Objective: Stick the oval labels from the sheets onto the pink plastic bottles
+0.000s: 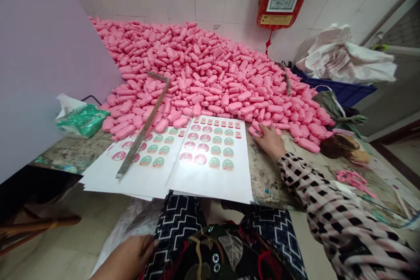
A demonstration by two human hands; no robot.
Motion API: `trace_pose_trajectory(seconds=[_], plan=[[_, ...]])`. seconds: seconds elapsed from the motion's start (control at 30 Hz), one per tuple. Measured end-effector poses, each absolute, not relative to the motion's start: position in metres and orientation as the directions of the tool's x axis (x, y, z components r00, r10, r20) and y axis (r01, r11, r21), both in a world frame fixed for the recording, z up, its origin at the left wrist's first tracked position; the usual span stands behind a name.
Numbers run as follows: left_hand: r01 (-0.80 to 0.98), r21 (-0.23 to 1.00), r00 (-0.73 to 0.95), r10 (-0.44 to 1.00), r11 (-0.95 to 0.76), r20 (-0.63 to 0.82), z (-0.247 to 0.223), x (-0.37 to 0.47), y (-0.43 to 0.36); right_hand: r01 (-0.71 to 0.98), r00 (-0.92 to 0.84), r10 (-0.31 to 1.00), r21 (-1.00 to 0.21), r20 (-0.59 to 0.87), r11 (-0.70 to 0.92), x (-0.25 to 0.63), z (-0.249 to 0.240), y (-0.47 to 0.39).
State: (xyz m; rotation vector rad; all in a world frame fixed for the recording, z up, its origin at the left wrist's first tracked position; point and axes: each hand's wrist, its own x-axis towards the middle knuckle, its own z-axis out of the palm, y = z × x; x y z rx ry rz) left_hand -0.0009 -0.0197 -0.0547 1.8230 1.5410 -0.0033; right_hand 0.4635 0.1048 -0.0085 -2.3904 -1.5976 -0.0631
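My right hand (271, 141) reaches to the near edge of a large heap of pink capsule-shaped pieces (203, 70). Its fingers are closed around one pink capsule-shaped piece (255, 129), partly hidden by them. My left hand (139, 248) is low over my left thigh, blurred, with its fingers mostly hidden. Between the hands and the heap lie sticker sheets (210, 179) with rows of pink and green round stickers. A bent flat metal bar (144, 131) rests across the left sheets and onto the heap.
A green tissue pack (82, 119) sits at the left beside a pale panel (55, 52). On the right are a blue bin (344, 89) with white sacks (344, 59), a dark round object (337, 146) and pink strips (356, 181). A red calendar (280, 0) hangs on the tiled wall.
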Motion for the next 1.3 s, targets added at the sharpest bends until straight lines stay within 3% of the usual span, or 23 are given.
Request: trace_pose_trajectory(seconds=[0.07, 0.13, 0.27, 0.37, 0.5, 0.63, 0.73, 0.8, 0.9, 1.03, 1.3], plan=[[0.737, 0.676, 0.348, 0.861, -0.006, -0.371, -0.028, 0.017, -0.003, 0.921, 0.385, 0.886, -0.16, 0.257, -0.354, 0.45, -0.002, 0.092], [0.668, 0.743, 0.242, 0.931, 0.044, -0.272, -0.013, 0.034, 0.01, 0.947, 0.303, 0.912, -0.197, 0.275, -0.255, 0.435, 0.005, 0.076], [0.638, 0.748, 0.127, 0.983, -0.182, 0.131, -0.01, 0.06, 0.017, 0.929, -0.076, 0.985, -0.349, 0.157, 0.127, 0.396, 0.015, 0.029], [0.578, 0.776, 0.125, 0.967, -0.253, 0.222, -0.01, 0.07, 0.014, 0.907, -0.302, 0.951, -0.286, 0.072, 0.309, 0.365, 0.016, -0.01], [0.476, 0.875, 0.056, 0.996, -0.088, 0.069, -0.004, 0.071, 0.006, 0.916, -0.373, 0.928, -0.162, -0.003, 0.368, 0.346, 0.013, -0.036], [0.258, 0.942, 0.103, 0.964, 0.213, -0.246, 0.0, 0.073, -0.006, 0.887, -0.407, 0.913, -0.231, 0.022, 0.401, 0.351, 0.016, -0.028], [-0.019, 0.864, 0.278, 0.833, 0.503, -0.478, 0.007, 0.084, -0.01, 0.897, -0.397, 0.918, -0.209, 0.009, 0.39, 0.352, 0.026, -0.022], [-0.195, 0.758, 0.367, 0.763, 0.622, -0.532, 0.015, 0.094, -0.006, 0.903, -0.413, 0.911, -0.124, 0.012, 0.411, 0.345, 0.035, -0.023], [-0.351, 0.677, 0.364, 0.761, 0.646, -0.538, 0.026, 0.108, 0.004, 0.865, -0.502, 0.864, 0.007, 0.031, 0.502, 0.329, 0.045, -0.032], [-0.449, 0.678, 0.194, 0.804, 0.582, -0.562, 0.029, 0.113, 0.009, 0.79, -0.612, 0.79, 0.088, 0.045, 0.607, 0.312, 0.052, -0.043], [-0.651, 0.578, -0.021, 0.749, 0.493, -0.662, 0.017, 0.082, -0.016, 0.726, -0.683, 0.703, 0.077, 0.198, 0.683, 0.317, 0.053, -0.044]])
